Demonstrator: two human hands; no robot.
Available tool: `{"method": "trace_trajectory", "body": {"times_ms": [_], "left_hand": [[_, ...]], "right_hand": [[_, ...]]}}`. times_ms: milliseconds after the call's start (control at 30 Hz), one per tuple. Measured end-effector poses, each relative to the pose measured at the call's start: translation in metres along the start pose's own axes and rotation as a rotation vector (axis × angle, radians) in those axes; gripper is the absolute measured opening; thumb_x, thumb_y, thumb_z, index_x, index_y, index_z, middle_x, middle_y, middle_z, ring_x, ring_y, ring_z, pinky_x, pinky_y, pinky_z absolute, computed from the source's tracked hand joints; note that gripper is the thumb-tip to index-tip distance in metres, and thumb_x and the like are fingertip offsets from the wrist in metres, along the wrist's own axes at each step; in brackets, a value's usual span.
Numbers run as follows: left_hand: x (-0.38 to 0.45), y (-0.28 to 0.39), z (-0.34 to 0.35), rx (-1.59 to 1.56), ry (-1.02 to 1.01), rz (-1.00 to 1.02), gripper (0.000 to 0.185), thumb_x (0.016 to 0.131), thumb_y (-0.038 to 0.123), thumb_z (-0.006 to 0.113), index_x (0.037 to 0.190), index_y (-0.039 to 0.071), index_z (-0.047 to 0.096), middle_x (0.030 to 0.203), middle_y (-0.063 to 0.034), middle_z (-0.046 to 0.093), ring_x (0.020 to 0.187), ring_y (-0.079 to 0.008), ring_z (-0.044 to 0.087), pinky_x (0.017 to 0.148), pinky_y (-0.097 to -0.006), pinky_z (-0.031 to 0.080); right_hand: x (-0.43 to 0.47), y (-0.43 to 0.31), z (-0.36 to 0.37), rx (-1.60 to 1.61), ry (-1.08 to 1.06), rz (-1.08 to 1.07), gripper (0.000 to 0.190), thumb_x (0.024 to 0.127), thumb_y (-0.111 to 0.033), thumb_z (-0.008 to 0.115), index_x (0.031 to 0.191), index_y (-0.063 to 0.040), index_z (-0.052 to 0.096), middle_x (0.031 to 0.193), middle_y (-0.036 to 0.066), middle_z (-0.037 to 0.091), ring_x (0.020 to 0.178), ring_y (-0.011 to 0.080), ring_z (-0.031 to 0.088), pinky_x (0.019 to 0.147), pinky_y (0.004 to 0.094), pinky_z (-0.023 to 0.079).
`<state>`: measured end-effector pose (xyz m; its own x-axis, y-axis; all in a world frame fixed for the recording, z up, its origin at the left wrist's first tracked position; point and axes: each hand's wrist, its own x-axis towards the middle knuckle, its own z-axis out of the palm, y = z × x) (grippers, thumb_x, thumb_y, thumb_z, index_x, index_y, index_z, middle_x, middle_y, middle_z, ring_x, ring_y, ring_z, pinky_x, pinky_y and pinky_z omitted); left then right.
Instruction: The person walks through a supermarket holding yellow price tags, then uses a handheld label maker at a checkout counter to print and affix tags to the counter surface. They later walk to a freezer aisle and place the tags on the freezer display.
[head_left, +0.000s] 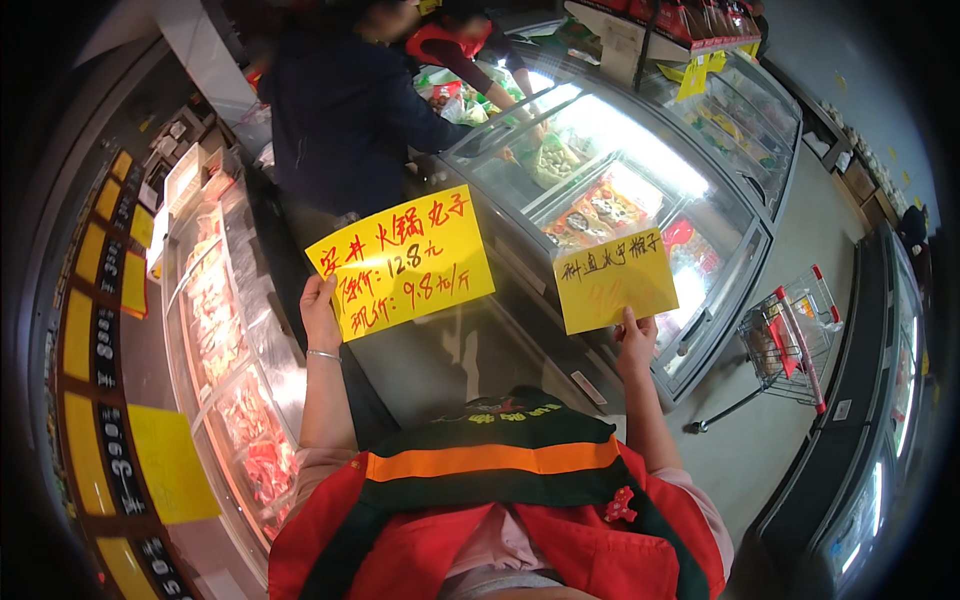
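Observation:
A large yellow paper sign (405, 262) with red and black handwriting is pinched at its lower left edge by my left hand (320, 311), which has a silver bangle at the wrist. My right hand (636, 341) grips the bottom edge of a smaller yellow sign (615, 281) with dark and faint orange handwriting. Both signs face me, apart from each other, the smaller one in front of a lit glass-topped chest freezer (517, 232). Inside the freezer lie colourful food packages (600, 206) and a bag of pale round items (555, 161).
A person in dark clothing (337, 112) stands ahead, beside another in a red vest (457, 37) reaching into the freezer. At left is a lit case of meat (217, 315) beside yellow price tags (90, 251). A shopping cart (791, 341) stands at right.

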<state>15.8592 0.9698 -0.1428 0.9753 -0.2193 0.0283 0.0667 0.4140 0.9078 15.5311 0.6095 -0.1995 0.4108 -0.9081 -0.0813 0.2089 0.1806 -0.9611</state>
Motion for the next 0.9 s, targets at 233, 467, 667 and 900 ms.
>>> {"method": "trace_trajectory", "body": {"times_ms": [233, 467, 667, 900], "left_hand": [[0.113, -0.041, 0.076, 0.007, -0.120, -0.043, 0.009, 0.090, 0.006, 0.057, 0.094, -0.001, 0.058, 0.090, -0.0067, 0.064, 0.078, -0.0137, 0.064, 0.071, -0.0238, 0.052], [0.234, -0.080, 0.190, -0.020, -0.306, -0.126, 0.015, 0.091, 0.006, 0.056, 0.102, -0.003, 0.057, 0.094, -0.0093, 0.064, 0.080, -0.0158, 0.064, 0.073, -0.0267, 0.053], [0.342, -0.124, 0.300, -0.129, -0.508, -0.252, 0.021, 0.091, 0.008, 0.054, 0.109, -0.003, 0.055, 0.101, -0.0115, 0.063, 0.087, -0.0212, 0.065, 0.075, -0.0333, 0.054], [0.508, -0.193, 0.450, -0.093, -0.675, -0.385, 0.017, 0.089, 0.009, 0.057, 0.104, 0.000, 0.057, 0.098, -0.0118, 0.064, 0.083, -0.0238, 0.065, 0.075, -0.0355, 0.054]], "right_hand": [[0.098, 0.011, 0.017, 0.032, 0.086, -0.068, 0.013, 0.091, -0.011, 0.056, 0.101, -0.002, 0.054, 0.071, 0.002, 0.055, 0.048, 0.0077, 0.045, 0.043, 0.0230, 0.037], [0.181, 0.013, 0.029, 0.106, 0.196, -0.106, 0.014, 0.091, -0.014, 0.058, 0.100, -0.004, 0.053, 0.071, 0.003, 0.055, 0.048, 0.0092, 0.045, 0.044, 0.0234, 0.037], [0.205, 0.016, 0.013, 0.165, 0.350, -0.103, 0.014, 0.091, -0.012, 0.057, 0.100, -0.004, 0.051, 0.075, 0.004, 0.054, 0.051, 0.0091, 0.046, 0.046, 0.0233, 0.038], [0.214, 0.024, -0.007, 0.140, 0.633, -0.178, 0.018, 0.090, -0.013, 0.059, 0.104, -0.007, 0.049, 0.078, 0.002, 0.052, 0.052, 0.0083, 0.044, 0.045, 0.0226, 0.038]]}}
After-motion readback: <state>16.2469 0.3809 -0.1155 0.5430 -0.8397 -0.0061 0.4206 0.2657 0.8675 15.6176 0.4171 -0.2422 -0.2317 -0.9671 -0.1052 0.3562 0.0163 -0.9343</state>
